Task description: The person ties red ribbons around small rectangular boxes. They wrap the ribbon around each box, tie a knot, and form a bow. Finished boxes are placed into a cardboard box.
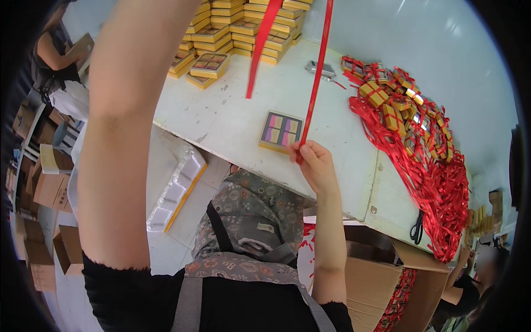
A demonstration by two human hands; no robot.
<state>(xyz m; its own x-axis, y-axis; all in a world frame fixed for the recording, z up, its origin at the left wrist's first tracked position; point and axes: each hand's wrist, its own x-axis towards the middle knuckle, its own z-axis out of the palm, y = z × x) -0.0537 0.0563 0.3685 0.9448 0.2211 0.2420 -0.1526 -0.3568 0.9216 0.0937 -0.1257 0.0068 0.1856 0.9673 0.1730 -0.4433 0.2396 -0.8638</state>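
Note:
My right hand (313,159) is shut on a red ribbon (317,79) between thumb and fingers; the ribbon runs up past the top of the picture. My left arm reaches up and out of the top edge, so my left hand is out of view. Another red ribbon length (261,45) hangs from the top edge with its end over the table. A small gold box (281,129) with a clear window and four pink and beige compartments lies on the white table (224,124), just left of my right fingers.
Stacked gold boxes (249,31) stand at the back left. To the right lie ribbon-tied boxes (394,116), a heap of red ribbons (448,199) and black-handled scissors (417,227). An open cardboard box (373,278) is below the table. People are at far left and lower right.

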